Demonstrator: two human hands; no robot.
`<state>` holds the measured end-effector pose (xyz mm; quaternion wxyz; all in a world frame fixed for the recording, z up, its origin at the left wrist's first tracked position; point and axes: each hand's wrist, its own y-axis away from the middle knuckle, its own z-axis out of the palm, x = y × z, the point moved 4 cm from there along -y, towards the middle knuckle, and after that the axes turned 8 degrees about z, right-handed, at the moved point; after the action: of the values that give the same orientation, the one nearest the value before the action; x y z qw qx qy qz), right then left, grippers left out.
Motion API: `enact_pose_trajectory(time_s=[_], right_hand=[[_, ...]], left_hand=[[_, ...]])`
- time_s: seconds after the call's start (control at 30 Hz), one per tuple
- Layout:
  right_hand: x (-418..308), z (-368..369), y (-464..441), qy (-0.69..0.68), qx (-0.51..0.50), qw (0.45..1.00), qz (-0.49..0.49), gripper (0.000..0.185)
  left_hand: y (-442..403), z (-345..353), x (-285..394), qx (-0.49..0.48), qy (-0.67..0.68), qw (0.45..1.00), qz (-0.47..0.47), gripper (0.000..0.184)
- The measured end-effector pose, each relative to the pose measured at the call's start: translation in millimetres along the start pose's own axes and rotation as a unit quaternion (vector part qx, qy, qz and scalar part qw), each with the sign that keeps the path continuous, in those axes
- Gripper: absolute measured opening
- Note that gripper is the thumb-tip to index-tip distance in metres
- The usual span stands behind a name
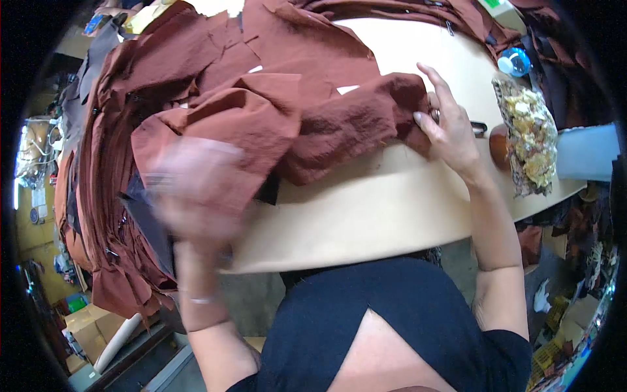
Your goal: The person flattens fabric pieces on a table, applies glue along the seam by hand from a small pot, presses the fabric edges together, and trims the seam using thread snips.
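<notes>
Though left hand point(196, 186) unclear in grip, right hand point(452, 127) half open on one cloth point(349, 130)

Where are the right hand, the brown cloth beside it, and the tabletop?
Right hand point(454, 134): head view, back of the hand.
Brown cloth point(349, 134): head view, middle of the piece.
Tabletop point(366, 212): head view, bare pale part nearest the person.
</notes>
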<state>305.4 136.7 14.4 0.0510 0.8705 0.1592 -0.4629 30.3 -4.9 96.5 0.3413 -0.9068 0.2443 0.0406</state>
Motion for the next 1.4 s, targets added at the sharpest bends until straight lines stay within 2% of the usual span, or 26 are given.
enact_pose_trajectory(time_s=[0.03, 0.1, 0.13, 0.2, 0.27, 0.33, 0.43, 0.47, 0.53, 0.6, 0.63, 0.7, 0.77, 0.8, 0.87, 0.93, 1.03, 1.07, 1.13, 1.17, 1.2, 1.27, 1.3, 1.37, 1.4], right_hand=[[-1.8, 0.4, 0.8, -0.016, -0.002, 1.0, -0.009, 0.071], [-6.8, -0.5, 1.4, -0.037, -0.018, 0.999, 0.002, 0.074], [-7.3, -0.5, 1.3, -0.056, -0.02, 0.998, -0.001, 0.075], [-8.0, -0.5, 1.2, -0.093, -0.026, 0.995, -0.006, 0.079], [-7.6, -5.7, -0.7, -0.109, -0.02, 0.994, -0.009, 0.079], [-6.2, -7.9, -2.8, -0.109, -0.025, 0.994, -0.011, 0.078], [0.0, -9.1, -5.1, -0.119, -0.012, 0.993, -0.016, 0.076], [2.1, -8.8, -5.7, -0.124, -0.008, 0.992, -0.021, 0.076], [1.5, -10.6, -5.2, -0.101, 0.008, 0.995, -0.024, 0.076], [-2.5, -11.0, -4.0, -0.065, 0.01, 0.998, -0.018, 0.078], [-2.4, -9.9, -3.6, -0.041, 0.015, 0.999, -0.019, 0.079], [-3.7, -7.5, -4.6, 0.009, 0.024, 0.999, -0.025, 0.082], [-22.4, -0.4, 0.7, 0.119, 0.121, 0.967, -0.19, 0.083], [-32.4, 4.6, 4.7, 0.173, 0.172, 0.931, -0.272, 0.085], [-48.9, 10.4, 14.6, 0.129, 0.16, 0.912, -0.354, 0.085], [-60.4, 2.3, 19.9, 0.079, 0.12, 0.918, -0.369, 0.078], [-73.0, -8.7, 18.0, -0.119, 0.07, 0.953, -0.271, 0.066], [-77.6, -12.1, 18.5, -0.065, 0.116, 0.942, -0.307, 0.062], [-88.0, -11.8, 19.5, 0.041, 0.198, 0.906, -0.372, 0.055], [-92.6, -2.7, 25.9, 0.062, 0.193, 0.885, -0.42, 0.052], [-103.6, -1.6, 38.4, 0.104, 0.168, 0.876, -0.44, 0.04], [-111.3, -3.8, 47.0, 0.117, 0.133, 0.863, -0.473, 0.035], [-110.6, -8.2, 42.6, 0.072, 0.105, 0.893, -0.431, 0.037], [-115.0, -22.0, 31.0, -0.092, 0.091, 0.942, -0.31, 0.058], [-114.2, -25.7, 24.8, -0.133, 0.085, 0.944, -0.291, 0.065]], left_hand=[[-3.0, 18.1, 36.7, -0.048, 0.059, 0.994, 0.08, 0.047], [-8.5, 59.4, 72.0, -0.08, 0.082, 0.993, 0.021, 0.054], [-9.0, 69.8, 74.6, -0.123, 0.146, 0.98, -0.057, 0.055], [-2.4, 90.3, 65.0, -0.109, 0.167, 0.973, -0.114, 0.052], [-0.7, 89.2, 50.7, -0.078, 0.107, 0.988, -0.083, 0.04], [13.3, 97.4, 37.7, -0.136, 0.096, 0.978, -0.122, 0.034], [8.6, 84.0, 26.4, -0.071, 0.204, 0.965, -0.147, 0.035], [7.8, 79.0, 22.4, -0.069, 0.251, 0.946, -0.192, 0.036], [9.0, 72.0, 10.3, -0.015, 0.375, 0.891, -0.254, 0.029], [12.8, 63.2, 1.1, 0.069, 0.452, 0.82, -0.343, 0.02], [11.9, 59.3, -5.1, 0.095, 0.468, 0.802, -0.359, 0.015], [-3.4, 52.3, -13.0, 0.124, 0.442, 0.818, -0.346, 0.015], [-19.6, 45.9, -13.7, 0.143, 0.389, 0.846, -0.335, 0.012], [-24.1, 44.5, -10.0, 0.137, 0.359, 0.871, -0.307, 0.012], [-33.7, 40.2, -1.4, 0.133, 0.297, 0.914, -0.24, 0.013], [-32.3, 44.2, 9.9, 0.136, 0.346, 0.903, -0.215, 0.017], [-35.2, 46.1, 18.1, 0.078, 0.379, 0.9, -0.201, 0.017], [-38.9, 44.9, 20.2, 0.069, 0.37, 0.908, -0.182, 0.016], [-38.6, 48.2, 17.4, 0.042, 0.342, 0.913, -0.22, 0.01], [-41.8, 47.4, 16.2, 0.043, 0.332, 0.914, -0.231, 0.009], [-45.0, 46.9, 14.7, 0.045, 0.321, 0.914, -0.243, 0.01], [-50.5, 43.6, 10.9, 0.081, 0.339, 0.899, -0.263, 0.017], [-49.8, 44.1, 6.7, 0.117, 0.383, 0.889, -0.22, 0.017], [-47.1, 36.2, 3.8, 0.129, 0.384, 0.891, -0.205, 0.03], [-47.1, 33.7, 6.8, 0.126, 0.304, 0.929, -0.169, 0.039]])
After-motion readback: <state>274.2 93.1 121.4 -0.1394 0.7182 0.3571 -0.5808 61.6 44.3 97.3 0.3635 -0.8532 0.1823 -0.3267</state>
